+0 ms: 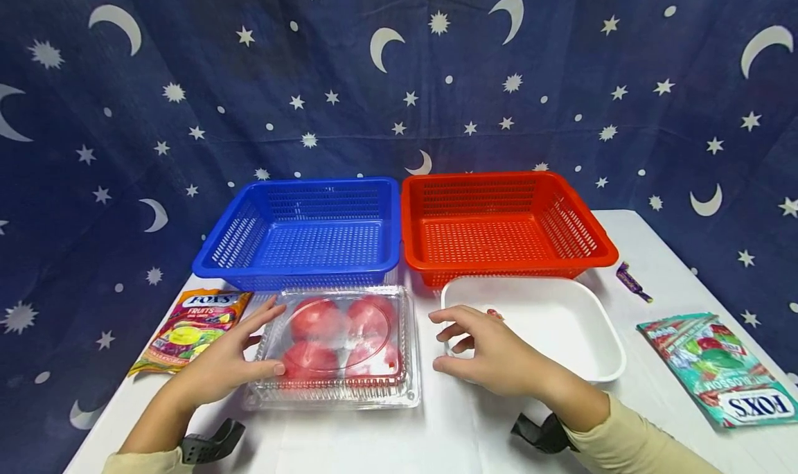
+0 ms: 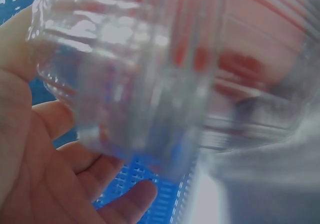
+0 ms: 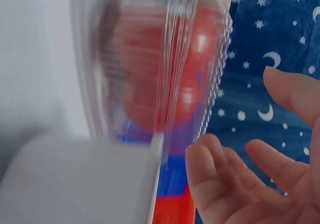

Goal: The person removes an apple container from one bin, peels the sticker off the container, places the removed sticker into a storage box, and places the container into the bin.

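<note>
A clear plastic box (image 1: 339,346) with several round red items inside lies on the white table, its lid down. My left hand (image 1: 218,366) is at the box's left side, thumb and fingers spread; in the left wrist view the hand (image 2: 55,159) is beside the clear wall (image 2: 130,74), and contact is hard to tell. To the right of the box, my right hand (image 1: 492,349) hovers by the white tray's left rim, fingers loosely bent and holding nothing. The right wrist view shows this hand (image 3: 255,174) apart from the box (image 3: 165,69).
A blue basket (image 1: 299,280) and a red basket (image 1: 511,262) stand side by side behind. The white tray (image 1: 561,321) holds a small red-wrapped piece (image 1: 495,314). A fruit candy bag (image 1: 193,328) lies left; a green bag (image 1: 717,370) and purple wrapped candy (image 1: 633,282) lie right.
</note>
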The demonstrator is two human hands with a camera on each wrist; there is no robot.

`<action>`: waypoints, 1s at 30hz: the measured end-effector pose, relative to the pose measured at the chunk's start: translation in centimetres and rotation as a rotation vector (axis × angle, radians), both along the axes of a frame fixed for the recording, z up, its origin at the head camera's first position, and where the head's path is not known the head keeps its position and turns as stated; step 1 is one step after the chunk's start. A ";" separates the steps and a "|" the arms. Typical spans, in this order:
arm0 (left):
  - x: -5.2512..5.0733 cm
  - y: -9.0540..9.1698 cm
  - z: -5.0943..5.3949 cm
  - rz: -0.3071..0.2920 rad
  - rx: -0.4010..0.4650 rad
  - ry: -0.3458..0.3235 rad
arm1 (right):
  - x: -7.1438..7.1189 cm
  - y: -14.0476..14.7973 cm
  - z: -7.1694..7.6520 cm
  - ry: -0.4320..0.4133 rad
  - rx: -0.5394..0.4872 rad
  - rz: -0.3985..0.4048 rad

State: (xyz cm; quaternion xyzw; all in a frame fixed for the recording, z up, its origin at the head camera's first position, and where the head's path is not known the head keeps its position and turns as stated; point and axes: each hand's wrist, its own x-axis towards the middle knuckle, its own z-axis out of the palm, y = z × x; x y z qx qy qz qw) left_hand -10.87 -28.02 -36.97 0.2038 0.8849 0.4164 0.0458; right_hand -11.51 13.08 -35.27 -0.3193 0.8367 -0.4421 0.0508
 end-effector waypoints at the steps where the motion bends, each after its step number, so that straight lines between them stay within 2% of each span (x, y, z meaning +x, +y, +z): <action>1: 0.1 -0.1 -0.1 0.002 -0.003 0.001 | 0.2 -0.4 0.0 -0.008 -0.004 0.002; 7: 0.8 -1.0 -0.3 0.013 -0.008 0.007 | 1.1 -2.8 -0.1 -0.059 -0.024 -0.002; 14: 1.1 -1.7 -0.3 0.011 -0.009 0.004 | 1.3 -5.1 -0.7 -0.077 -0.021 -0.127; 20: 1.4 -1.9 -0.1 0.017 0.003 -0.010 | 1.5 -6.2 -1.5 -0.092 0.030 -0.172; 25: 1.4 -2.0 -0.1 0.021 -0.003 0.001 | 1.5 -6.7 -1.8 -0.170 0.036 -0.183; 30: 1.4 -2.0 -0.1 0.023 0.003 -0.004 | 1.5 -6.9 -2.1 -0.286 -0.059 -0.147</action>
